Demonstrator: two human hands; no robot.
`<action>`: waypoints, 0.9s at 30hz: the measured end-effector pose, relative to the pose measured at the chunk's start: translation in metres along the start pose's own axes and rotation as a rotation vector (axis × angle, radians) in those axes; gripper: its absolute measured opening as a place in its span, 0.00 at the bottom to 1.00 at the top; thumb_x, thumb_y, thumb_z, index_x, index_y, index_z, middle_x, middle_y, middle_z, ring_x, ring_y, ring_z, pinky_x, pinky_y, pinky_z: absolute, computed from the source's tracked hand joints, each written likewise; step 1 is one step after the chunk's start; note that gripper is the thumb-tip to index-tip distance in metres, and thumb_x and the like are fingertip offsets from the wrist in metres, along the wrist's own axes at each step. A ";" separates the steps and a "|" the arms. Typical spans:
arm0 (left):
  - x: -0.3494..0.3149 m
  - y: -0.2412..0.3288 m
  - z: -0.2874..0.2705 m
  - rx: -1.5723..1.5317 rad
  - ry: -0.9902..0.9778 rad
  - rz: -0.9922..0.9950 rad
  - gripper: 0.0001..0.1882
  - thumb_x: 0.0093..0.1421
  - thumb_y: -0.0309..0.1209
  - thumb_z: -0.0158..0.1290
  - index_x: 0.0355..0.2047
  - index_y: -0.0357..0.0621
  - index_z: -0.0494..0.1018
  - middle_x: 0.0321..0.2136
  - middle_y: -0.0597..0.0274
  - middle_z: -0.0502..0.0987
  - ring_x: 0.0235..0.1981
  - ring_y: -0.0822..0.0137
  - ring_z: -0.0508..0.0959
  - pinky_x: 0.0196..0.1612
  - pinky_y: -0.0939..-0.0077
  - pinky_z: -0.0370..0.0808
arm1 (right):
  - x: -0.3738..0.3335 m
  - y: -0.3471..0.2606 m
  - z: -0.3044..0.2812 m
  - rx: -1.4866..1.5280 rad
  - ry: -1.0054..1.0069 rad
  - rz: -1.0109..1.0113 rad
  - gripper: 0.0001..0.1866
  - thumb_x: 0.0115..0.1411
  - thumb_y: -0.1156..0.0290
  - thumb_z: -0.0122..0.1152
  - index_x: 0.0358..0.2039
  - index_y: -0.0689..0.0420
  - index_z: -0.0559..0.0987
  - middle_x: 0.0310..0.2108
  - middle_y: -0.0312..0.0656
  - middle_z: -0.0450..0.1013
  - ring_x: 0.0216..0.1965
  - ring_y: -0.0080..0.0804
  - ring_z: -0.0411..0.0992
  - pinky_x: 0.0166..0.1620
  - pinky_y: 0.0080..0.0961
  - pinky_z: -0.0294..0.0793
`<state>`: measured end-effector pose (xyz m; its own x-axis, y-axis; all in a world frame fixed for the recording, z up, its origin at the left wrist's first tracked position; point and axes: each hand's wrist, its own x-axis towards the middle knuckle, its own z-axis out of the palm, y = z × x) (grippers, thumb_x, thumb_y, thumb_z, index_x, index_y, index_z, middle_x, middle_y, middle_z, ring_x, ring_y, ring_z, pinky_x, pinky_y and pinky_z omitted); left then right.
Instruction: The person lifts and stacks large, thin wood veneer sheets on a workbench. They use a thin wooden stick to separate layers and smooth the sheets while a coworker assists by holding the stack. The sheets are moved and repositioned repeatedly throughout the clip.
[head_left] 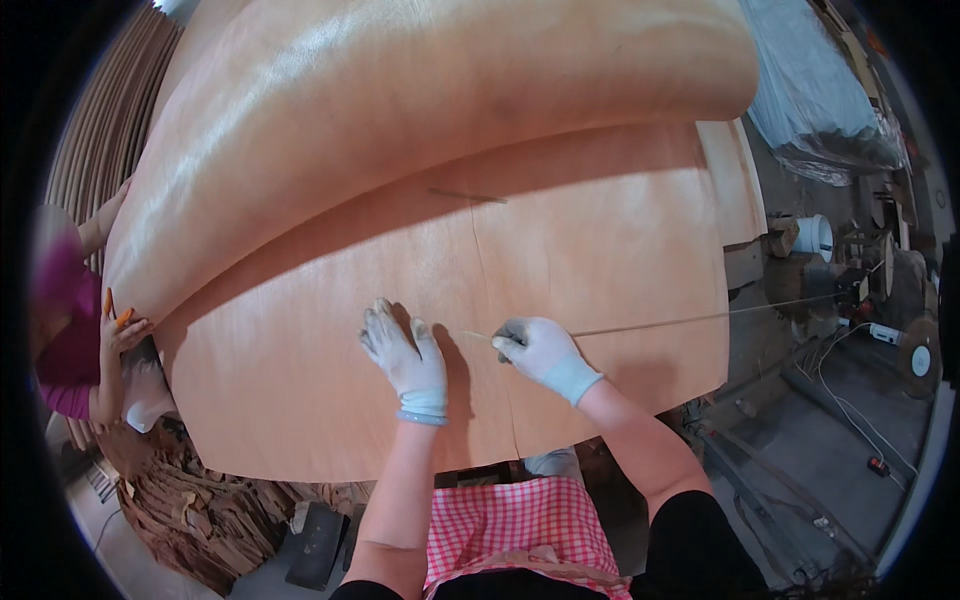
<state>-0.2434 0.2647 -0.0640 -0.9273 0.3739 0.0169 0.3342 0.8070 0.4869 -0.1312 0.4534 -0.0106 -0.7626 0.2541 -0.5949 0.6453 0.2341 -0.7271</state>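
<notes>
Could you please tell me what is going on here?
The person's gloved right hand pinches a thin strip that trails off to the right. The gloved left hand is spread over a brown sheet with a dark seam line. Beyond, a curled sheet arches up; a co-worker's hand is at the left.

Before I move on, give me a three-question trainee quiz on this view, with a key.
1. Which hand pinches the thin strip? A: left. B: right. C: neither.
2. True or false: the curled sheet lies between the left hand and the apron.
3. Fill in: the apron has a pink-and-white ____ pattern.

Key: 1: B, the right hand. 2: False, it lies beyond the hand. 3: Checked.
</notes>
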 end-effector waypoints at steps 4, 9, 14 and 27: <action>-0.024 0.023 0.007 0.041 -0.080 0.090 0.58 0.55 0.55 0.62 0.71 0.27 0.49 0.71 0.35 0.52 0.74 0.40 0.49 0.74 0.42 0.41 | 0.010 0.006 0.010 -0.080 -0.002 -0.004 0.16 0.65 0.59 0.57 0.40 0.58 0.83 0.31 0.46 0.82 0.35 0.45 0.80 0.42 0.40 0.77; -0.019 0.023 0.019 0.102 -0.040 -0.031 0.56 0.54 0.54 0.63 0.71 0.31 0.51 0.72 0.36 0.52 0.74 0.41 0.49 0.74 0.43 0.42 | 0.009 0.006 0.014 -0.082 -0.024 0.058 0.17 0.64 0.59 0.57 0.39 0.60 0.84 0.32 0.48 0.82 0.37 0.47 0.80 0.43 0.42 0.77; -0.018 0.025 0.023 0.129 -0.052 -0.020 0.54 0.53 0.53 0.64 0.71 0.35 0.54 0.72 0.37 0.52 0.74 0.43 0.48 0.74 0.43 0.41 | 0.015 0.021 0.020 -0.126 0.088 0.095 0.18 0.64 0.56 0.61 0.40 0.59 0.83 0.33 0.49 0.82 0.36 0.46 0.80 0.42 0.39 0.77; -0.049 0.052 -0.009 0.040 -0.192 0.024 0.63 0.50 0.62 0.63 0.68 0.19 0.52 0.71 0.30 0.50 0.74 0.40 0.47 0.75 0.44 0.37 | -0.011 0.040 -0.017 -0.290 0.197 0.206 0.21 0.62 0.50 0.64 0.40 0.57 0.83 0.38 0.49 0.82 0.43 0.48 0.79 0.45 0.40 0.77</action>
<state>-0.1823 0.2844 -0.0320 -0.8710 0.4706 -0.1410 0.3658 0.8128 0.4533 -0.0961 0.4761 -0.0271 -0.6105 0.4920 -0.6207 0.7915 0.4074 -0.4555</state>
